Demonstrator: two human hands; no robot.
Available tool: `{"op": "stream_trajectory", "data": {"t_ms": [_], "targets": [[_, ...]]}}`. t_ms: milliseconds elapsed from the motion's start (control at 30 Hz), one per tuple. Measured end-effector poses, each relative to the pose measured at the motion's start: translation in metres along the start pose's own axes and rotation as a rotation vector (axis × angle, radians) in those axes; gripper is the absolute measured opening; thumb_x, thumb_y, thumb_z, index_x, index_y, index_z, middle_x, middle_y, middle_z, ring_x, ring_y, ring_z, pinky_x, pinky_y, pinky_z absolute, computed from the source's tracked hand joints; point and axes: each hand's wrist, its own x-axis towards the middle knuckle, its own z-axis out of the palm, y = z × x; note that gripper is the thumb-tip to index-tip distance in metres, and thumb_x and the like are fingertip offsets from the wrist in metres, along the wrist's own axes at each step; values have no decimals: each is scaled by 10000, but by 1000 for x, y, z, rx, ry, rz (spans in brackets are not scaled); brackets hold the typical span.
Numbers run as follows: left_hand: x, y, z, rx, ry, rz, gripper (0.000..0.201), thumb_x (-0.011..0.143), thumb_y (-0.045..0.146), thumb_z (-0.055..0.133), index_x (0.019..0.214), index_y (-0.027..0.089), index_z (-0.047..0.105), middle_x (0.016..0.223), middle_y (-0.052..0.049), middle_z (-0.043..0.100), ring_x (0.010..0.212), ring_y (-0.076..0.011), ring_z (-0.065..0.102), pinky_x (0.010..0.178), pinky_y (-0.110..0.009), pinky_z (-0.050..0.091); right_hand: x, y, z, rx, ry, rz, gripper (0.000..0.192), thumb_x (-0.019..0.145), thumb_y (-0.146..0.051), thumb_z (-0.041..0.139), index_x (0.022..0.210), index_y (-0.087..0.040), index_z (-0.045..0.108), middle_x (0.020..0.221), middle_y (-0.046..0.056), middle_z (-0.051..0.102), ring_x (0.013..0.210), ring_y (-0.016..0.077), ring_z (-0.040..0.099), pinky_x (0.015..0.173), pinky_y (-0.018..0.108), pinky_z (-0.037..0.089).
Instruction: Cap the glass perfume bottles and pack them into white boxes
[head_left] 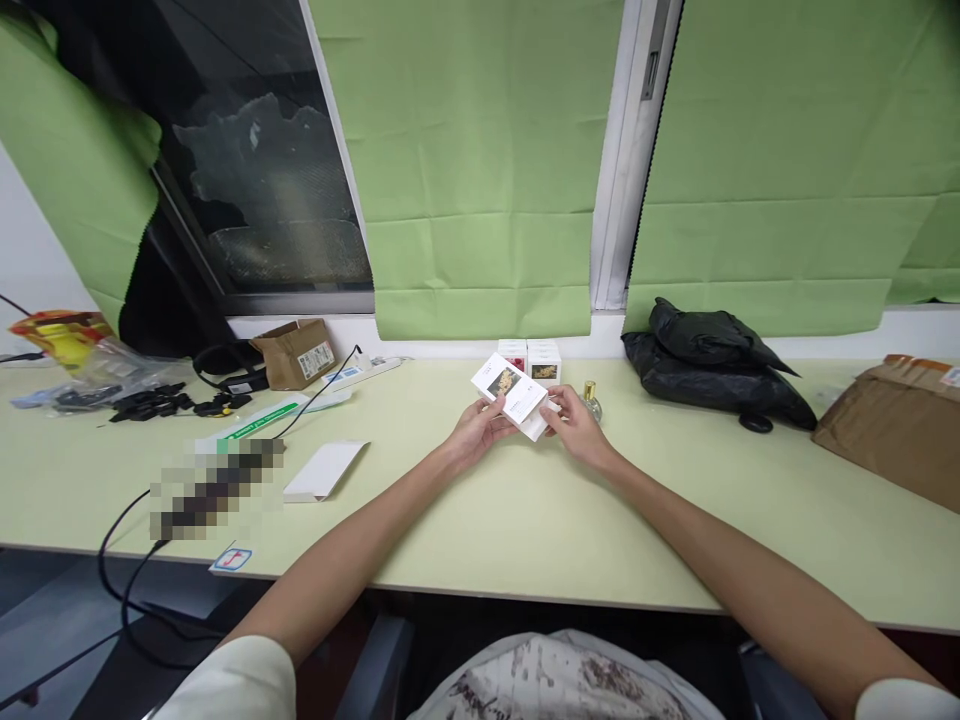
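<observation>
Fingers of left hand point(476, 430) and right hand point(577, 425) close their grip on the white box point(517, 397).

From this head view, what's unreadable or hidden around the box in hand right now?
- Print on the small white cardboard box held by the left hand and right hand: too small to read.
- Small glass bottle with gold cap: mostly hidden behind the right hand.
- Object left on the pale green table: pixelated blur.
- Brown cardboard carton: cut off by the right edge.

L hand point(474, 428) + R hand point(579, 424) grip white box point(517, 394) | above desk point(480, 520) | small bottle point(591, 400) just beside R hand
</observation>
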Motion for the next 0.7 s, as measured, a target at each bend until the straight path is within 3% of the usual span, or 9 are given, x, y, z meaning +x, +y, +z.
{"op": "stream_trajectory", "data": {"t_ms": [200, 333, 467, 600, 700], "targets": [[-3, 2, 2, 43, -16, -15, 474, 901, 367, 802, 1274, 128, 632, 1339, -200, 703, 1044, -269, 767, 1040, -485, 589, -5, -10, 1, -214, 10, -86, 499, 892, -287, 627, 1378, -281, 513, 1161, 55, 657, 975, 229, 653, 763, 338, 566], [-4, -1, 3, 83, -34, -16, 533, 856, 370, 848, 1282, 142, 623, 1321, -189, 713, 1047, -269, 761, 994, -471, 612, -13, -23, 5, -211, -21, -48, 502, 888, -330, 690, 1359, -284, 521, 1195, 56, 699, 1023, 263, 654, 885, 395, 533], [-2, -2, -1, 107, 45, 30, 557, 823, 419, 867, 1266, 164, 645, 1347, -176, 703, 1114, -289, 735, 957, -459, 624, -17, -27, 8, -186, -116, -19, 643, 833, -412, 789, 1395, -291, 503, 1198, 48, 702, 998, 259, 658, 837, 365, 522], [1, -2, -5, 171, 78, 45, 589, 786, 439, 892, 1264, 178, 670, 1321, -168, 721, 1119, -313, 731, 979, -491, 601, -16, -23, 10, -158, -106, 10, 446, 936, -445, 674, 1335, -271, 574, 1125, 50, 725, 927, 229, 655, 772, 338, 512], [1, -2, -7, 214, 70, 66, 602, 772, 453, 898, 1261, 173, 686, 1303, -175, 730, 1110, -332, 732, 996, -516, 582, -12, -16, 10, 33, -133, 82, 408, 940, -425, 651, 1301, -242, 602, 1100, 55, 725, 879, 209, 651, 737, 329, 527]]}}
